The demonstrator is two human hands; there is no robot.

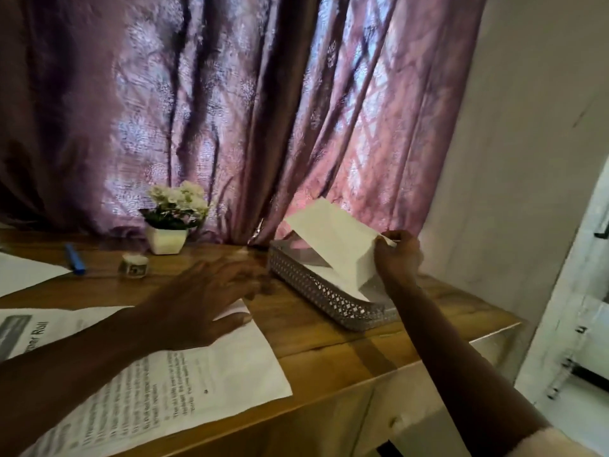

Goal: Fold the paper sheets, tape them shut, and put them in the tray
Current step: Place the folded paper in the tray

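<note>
A blank sheet (23, 272) is cut off at the left edge; the left hand (201, 301), blurred, lies open-fingered on a printed sheet (184, 367); the right hand (397, 255) pinches a folded paper (333, 239) tilted into the mesh tray (316, 288), hiding most of its contents.

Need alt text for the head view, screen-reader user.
A person's right hand holds a folded paper tilted over a mesh tray at the right of a wooden desk, where another paper already lies. The left hand, blurred, is spread above a printed sheet. Behind are a tape roll, a blue pen, a potted flower and a curtain.
</note>
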